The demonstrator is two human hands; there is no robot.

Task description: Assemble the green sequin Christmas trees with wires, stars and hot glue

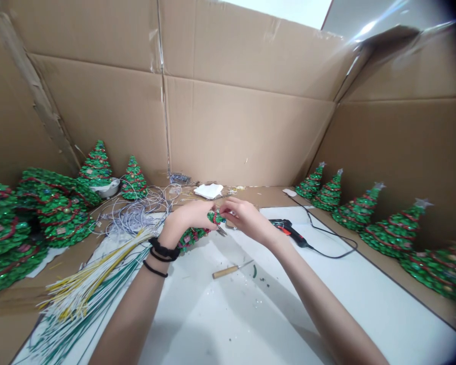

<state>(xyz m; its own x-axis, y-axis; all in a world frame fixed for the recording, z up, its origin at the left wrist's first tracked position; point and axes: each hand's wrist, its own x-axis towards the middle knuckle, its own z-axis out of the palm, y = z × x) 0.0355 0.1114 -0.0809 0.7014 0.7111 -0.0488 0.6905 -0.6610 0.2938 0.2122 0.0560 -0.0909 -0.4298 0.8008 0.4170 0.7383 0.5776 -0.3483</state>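
**Q: Where is the item being worked on?**
A: The small green beaded tree lies tilted between both hands, above the counter. Its narrow top end sits at the fingertips, and its base points toward the left wrist.

**Q: State of each grip?**
A: The left grip is pressed together, pinching the tree near its top. The right grip is curled in, with fingers meeting the tree's tip. Whether it pinches the tree or the small scissors just below cannot be determined.

**Q: Items nearby on the counter?**
A: A hot glue gun lies to the right of the right grip, with its black cord trailing away. A craft knife lies below the hands.

**Q: Outer area?**
A: Bundled yellow and green wires lie at the left, beside tangled silver wire. A white tissue sits further forward. Finished trees line the right side, more trees crowd the left, and cardboard walls surround the area.
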